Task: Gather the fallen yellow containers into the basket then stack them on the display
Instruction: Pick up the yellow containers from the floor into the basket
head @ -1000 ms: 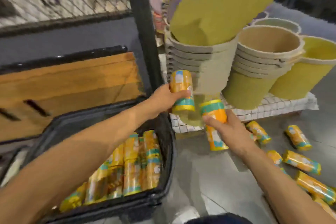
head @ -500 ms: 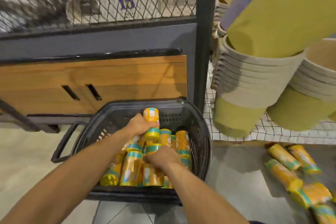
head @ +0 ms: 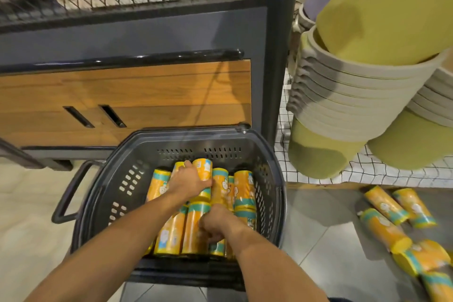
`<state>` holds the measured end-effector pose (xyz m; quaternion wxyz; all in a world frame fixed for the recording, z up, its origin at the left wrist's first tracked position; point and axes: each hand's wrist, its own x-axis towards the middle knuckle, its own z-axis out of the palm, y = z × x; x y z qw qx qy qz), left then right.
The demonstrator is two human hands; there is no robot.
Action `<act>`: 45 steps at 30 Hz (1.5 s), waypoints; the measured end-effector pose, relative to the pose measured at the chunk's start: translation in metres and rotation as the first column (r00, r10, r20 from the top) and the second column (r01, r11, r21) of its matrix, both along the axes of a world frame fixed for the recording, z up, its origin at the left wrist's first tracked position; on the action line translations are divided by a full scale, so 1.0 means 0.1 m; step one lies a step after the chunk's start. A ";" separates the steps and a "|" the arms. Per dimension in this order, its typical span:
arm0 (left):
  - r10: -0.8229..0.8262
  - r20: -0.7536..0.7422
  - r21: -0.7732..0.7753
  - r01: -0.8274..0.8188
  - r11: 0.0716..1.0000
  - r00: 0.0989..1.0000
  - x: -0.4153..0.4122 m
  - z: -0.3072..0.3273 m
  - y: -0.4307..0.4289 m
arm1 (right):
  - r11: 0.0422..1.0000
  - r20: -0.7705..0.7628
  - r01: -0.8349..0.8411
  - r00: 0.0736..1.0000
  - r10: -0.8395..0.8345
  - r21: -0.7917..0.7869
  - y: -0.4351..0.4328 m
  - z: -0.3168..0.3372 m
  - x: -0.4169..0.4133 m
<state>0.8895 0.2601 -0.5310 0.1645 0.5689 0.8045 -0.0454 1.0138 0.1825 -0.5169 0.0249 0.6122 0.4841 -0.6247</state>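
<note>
Hands are both down inside the dark basket (head: 270, 179): the left hand (head: 190, 182) is wrapped around a yellow container (head: 204, 170) at the far end of the pile, and the right hand (head: 217, 222) is curled over the containers at the near end, though I cannot tell whether it grips one. Yellow containers lie packed side by side in the basket, and fallen containers (head: 386, 203) sit scattered on the floor (head: 331, 252) to the basket's right, below the stacked green tubs (head: 343, 110).
</note>
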 end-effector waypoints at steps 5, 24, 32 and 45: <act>-0.065 0.140 0.066 0.057 0.996 0.988 -0.27 0.25 -0.20 | 0.985 -0.014 0.088 0.996 -0.087 0.147 0.19 0.25 0.11; 0.130 -0.175 0.221 -0.090 0.971 0.976 -2.18 0.71 -1.23 | 0.633 0.323 0.059 0.821 -0.470 0.772 -0.31 0.44 1.05; 0.220 -0.017 0.122 -0.217 0.969 0.975 -2.11 0.68 -1.17 | 0.687 0.385 0.019 0.817 -0.429 0.726 -0.37 0.35 1.15; 0.126 -0.029 0.106 -0.122 0.987 0.992 -1.72 0.72 -1.14 | 0.719 0.559 -0.123 0.721 -0.408 0.684 -0.81 0.33 1.49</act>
